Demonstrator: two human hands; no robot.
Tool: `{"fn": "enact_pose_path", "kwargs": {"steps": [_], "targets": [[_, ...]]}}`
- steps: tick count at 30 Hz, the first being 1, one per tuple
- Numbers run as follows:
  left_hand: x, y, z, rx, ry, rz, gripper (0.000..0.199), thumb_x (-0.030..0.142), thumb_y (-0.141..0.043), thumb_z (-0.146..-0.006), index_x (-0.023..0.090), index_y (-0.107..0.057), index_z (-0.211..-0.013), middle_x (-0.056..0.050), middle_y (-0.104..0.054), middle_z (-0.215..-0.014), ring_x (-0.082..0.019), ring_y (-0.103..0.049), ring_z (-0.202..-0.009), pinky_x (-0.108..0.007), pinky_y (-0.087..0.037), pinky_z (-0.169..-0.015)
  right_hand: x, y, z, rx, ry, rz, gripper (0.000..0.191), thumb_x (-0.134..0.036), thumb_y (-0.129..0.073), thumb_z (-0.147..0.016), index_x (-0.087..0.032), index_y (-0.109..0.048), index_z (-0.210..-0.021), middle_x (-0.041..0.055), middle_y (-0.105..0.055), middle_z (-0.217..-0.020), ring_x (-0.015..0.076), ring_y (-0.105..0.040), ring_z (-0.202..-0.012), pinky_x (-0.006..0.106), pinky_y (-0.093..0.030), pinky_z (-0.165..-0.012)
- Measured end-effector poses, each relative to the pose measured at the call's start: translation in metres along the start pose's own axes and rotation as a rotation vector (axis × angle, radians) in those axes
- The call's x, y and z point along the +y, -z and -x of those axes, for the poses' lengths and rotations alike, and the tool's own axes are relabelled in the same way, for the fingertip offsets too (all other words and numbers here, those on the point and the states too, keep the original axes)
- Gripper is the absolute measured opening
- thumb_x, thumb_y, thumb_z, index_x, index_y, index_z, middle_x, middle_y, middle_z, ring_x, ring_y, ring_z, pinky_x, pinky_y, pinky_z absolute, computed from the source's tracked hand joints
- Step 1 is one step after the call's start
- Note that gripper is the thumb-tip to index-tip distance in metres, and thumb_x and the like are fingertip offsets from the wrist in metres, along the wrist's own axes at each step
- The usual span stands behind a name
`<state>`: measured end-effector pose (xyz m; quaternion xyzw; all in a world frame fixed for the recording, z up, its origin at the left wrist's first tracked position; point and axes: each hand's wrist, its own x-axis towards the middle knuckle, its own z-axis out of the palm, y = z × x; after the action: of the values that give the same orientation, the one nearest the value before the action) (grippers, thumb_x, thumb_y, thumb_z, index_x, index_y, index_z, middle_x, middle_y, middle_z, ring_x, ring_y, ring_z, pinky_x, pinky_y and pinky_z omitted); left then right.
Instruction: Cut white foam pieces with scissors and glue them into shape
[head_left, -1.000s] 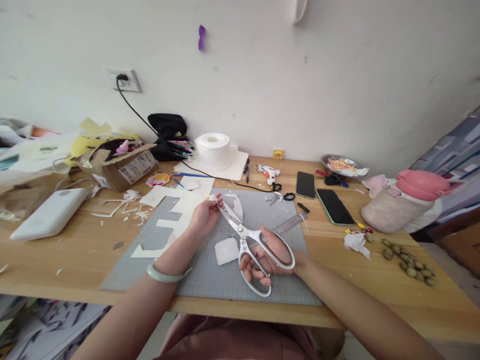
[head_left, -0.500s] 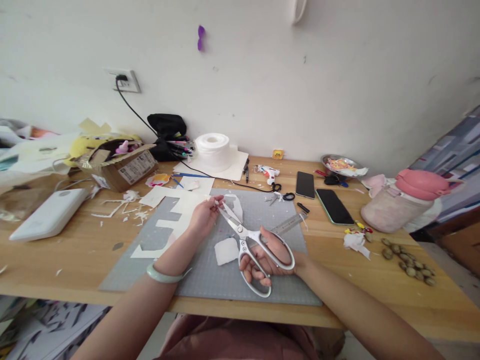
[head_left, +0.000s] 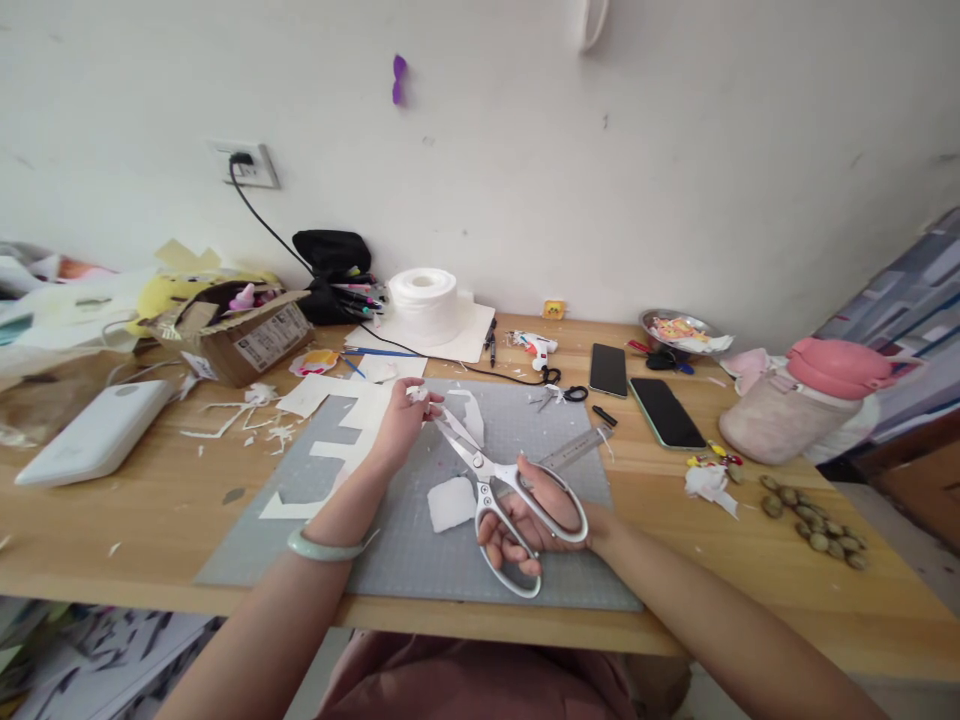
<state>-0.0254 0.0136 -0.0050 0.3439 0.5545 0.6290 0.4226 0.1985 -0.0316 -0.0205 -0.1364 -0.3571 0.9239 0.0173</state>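
My right hand (head_left: pixel 517 520) grips a large pair of silver scissors (head_left: pixel 486 490), thumb through one loop and fingers through the other. The blades are parted and point up and left. Close to their tips, my left hand (head_left: pixel 405 418) is closed on a small crumpled white scrap (head_left: pixel 417 394), perhaps paper or tissue. A square white pad (head_left: pixel 451 504) lies on the grey cutting mat (head_left: pixel 420 560), left of the scissor handles. Just behind the blades is a cut white paper piece (head_left: pixel 472 415). Under my left forearm lies a white paper sheet with notches (head_left: pixel 337 450).
A metal ruler (head_left: pixel 574 450) and small black-handled scissors (head_left: pixel 574 394) lie right of the blades. Two phones (head_left: pixel 667 412) and a pink-lidded bottle (head_left: pixel 795 410) stand further right. At the back are a white tissue roll (head_left: pixel 423 310), a glue gun (head_left: pixel 538 348) and a cardboard box (head_left: pixel 247 340).
My left hand has turned and shifted slightly left and up, showing the white scrap more plainly. The scissors in my right hand stay almost where they were, blades still apart.
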Motion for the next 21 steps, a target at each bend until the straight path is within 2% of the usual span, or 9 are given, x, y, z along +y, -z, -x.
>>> {"fn": "enact_pose_path", "kwargs": {"steps": [4, 7, 11, 16, 21], "targets": [[0.002, -0.004, 0.003, -0.010, 0.077, 0.059, 0.018, 0.002, -0.053, -0.072, 0.016, -0.057, -0.082, -0.001, -0.066, -0.070, -0.010, -0.055, -0.052, -0.020, -0.041, -0.056, 0.000, 0.000, 0.000, 0.013, 0.000, -0.002, 0.093, -0.078, 0.005, -0.073, -0.008, -0.050, -0.100, 0.0139, -0.060, -0.080, 0.0113, -0.046, -0.053, 0.026, -0.040, -0.052], [0.005, -0.006, 0.004, -0.034, 0.217, 0.181, 0.020, -0.003, -0.048, -0.070, 0.013, -0.060, -0.069, -0.002, -0.063, -0.068, -0.008, -0.053, -0.053, -0.018, -0.042, -0.055, 0.001, 0.000, 0.000, 0.014, -0.003, -0.002, 0.095, -0.078, 0.006, -0.073, -0.007, -0.051, -0.098, 0.0141, -0.059, -0.078, 0.0117, -0.046, -0.053, 0.027, -0.040, -0.052], [0.010, -0.006, 0.005, -0.069, 0.367, 0.366, 0.023, -0.004, -0.043, -0.073, 0.010, -0.061, -0.068, -0.005, -0.060, -0.067, -0.011, -0.057, -0.060, -0.020, -0.047, -0.059, 0.001, -0.001, 0.001, 0.021, 0.019, -0.010, 0.093, -0.079, 0.003, -0.073, -0.007, -0.052, -0.097, 0.0154, -0.060, -0.080, 0.0117, -0.046, -0.053, 0.028, -0.041, -0.054], [0.010, -0.006, 0.003, 0.012, 0.327, 0.407, 0.027, -0.014, -0.048, -0.066, 0.010, -0.059, -0.068, -0.003, -0.059, -0.071, -0.008, -0.058, -0.064, -0.015, -0.046, -0.062, -0.001, -0.003, 0.003, -0.048, -0.015, -0.039, 0.090, -0.081, -0.002, -0.072, -0.009, -0.050, -0.096, 0.0192, -0.061, -0.090, 0.0141, -0.051, -0.059, 0.029, -0.042, -0.056], [0.002, -0.004, -0.004, 0.075, 0.275, 0.433, 0.024, -0.010, -0.047, -0.072, 0.011, -0.058, -0.070, -0.003, -0.061, -0.068, -0.008, -0.058, -0.063, -0.016, -0.048, -0.061, 0.004, -0.003, 0.000, -0.132, -0.052, -0.014, 0.087, -0.084, -0.010, -0.069, -0.011, -0.048, -0.095, 0.0236, -0.059, -0.101, 0.0203, -0.056, -0.073, 0.033, -0.042, -0.062]]}}
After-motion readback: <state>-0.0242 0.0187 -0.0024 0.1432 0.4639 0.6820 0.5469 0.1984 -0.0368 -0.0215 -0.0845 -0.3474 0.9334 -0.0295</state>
